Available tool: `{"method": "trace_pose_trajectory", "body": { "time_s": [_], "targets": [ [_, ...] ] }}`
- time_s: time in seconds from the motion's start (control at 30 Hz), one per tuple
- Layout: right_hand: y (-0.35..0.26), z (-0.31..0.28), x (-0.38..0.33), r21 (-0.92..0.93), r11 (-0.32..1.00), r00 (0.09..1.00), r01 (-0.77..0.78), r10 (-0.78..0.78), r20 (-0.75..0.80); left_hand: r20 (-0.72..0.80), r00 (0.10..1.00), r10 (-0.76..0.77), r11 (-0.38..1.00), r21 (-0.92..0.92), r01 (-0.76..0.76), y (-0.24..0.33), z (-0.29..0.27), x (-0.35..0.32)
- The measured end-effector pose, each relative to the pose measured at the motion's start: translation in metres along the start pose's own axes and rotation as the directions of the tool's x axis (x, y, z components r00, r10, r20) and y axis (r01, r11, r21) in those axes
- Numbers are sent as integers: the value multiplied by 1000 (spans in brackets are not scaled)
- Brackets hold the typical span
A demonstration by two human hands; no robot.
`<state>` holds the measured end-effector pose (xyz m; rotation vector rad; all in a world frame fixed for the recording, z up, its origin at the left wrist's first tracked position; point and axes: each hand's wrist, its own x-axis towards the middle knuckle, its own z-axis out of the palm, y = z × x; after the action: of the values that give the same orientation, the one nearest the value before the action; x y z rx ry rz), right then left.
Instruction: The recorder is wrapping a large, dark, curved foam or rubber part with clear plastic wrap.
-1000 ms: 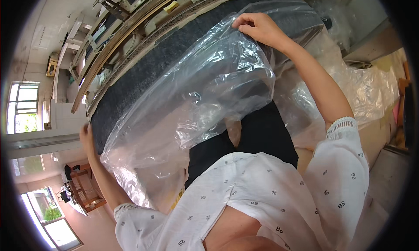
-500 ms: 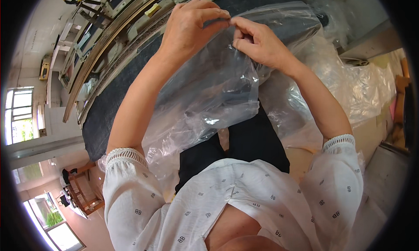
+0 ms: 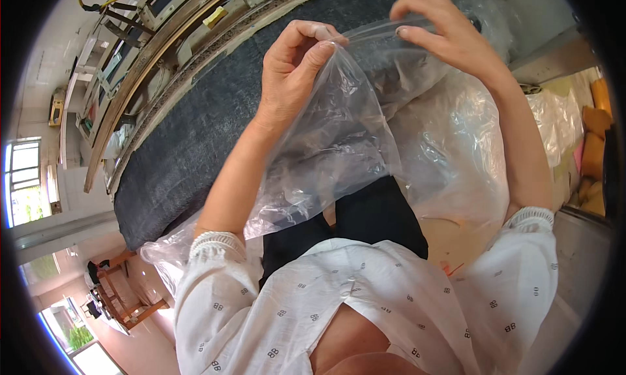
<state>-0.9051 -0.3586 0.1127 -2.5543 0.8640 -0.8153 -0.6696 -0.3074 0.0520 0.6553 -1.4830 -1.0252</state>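
My left hand [image 3: 293,68] pinches the gathered upper edge of a clear plastic sheet [image 3: 332,134]. From that pinch the film fans down toward my lap in loose, shiny folds; whether it is a bag or a flat sheet I cannot tell. Up and to the right, my right hand [image 3: 450,32] is off the film edge, its thumb and fingers spread with a gap between them. Plastic passes behind and below its fingertips. Beneath the film lies a dark grey padded covering [image 3: 189,134] on the work surface in front of me.
More crumpled clear plastic [image 3: 450,147] lies to the right. Along the far left side run long wooden and metal rails [image 3: 124,104], with a small yellow block [image 3: 214,16] on them. A wooden chair [image 3: 127,290] stands at the lower left. Orange-brown rolls [image 3: 596,127] are at the far right.
Both hands were together at the film's edge. My right hand has let go and moved right, opening its fingers. The left keeps its pinch, and the film has slid off the left part of the covering.
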Motion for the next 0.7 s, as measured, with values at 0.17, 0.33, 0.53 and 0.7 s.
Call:
{"method": "trace_pose_trajectory", "body": {
  "time_s": [0.17,0.33,0.53,0.7],
  "targets": [
    [-49,16,10,242,964,992,-112,124,-33,-377,905,-197,935,-349,59,19,-10,-22],
    [-58,53,-58,-115,989,928,94,-45,370,-667,736,-116,990,-20,138,48,-105,-73],
    [93,-2,-226,-781,607,414,145,680,605,-720,638,275,632,635,444,120,-266,-200],
    [182,-82,-231,-985,85,722,152,671,170,-632,614,472,-87,660,746,183,-414,-345]
  ]
}}
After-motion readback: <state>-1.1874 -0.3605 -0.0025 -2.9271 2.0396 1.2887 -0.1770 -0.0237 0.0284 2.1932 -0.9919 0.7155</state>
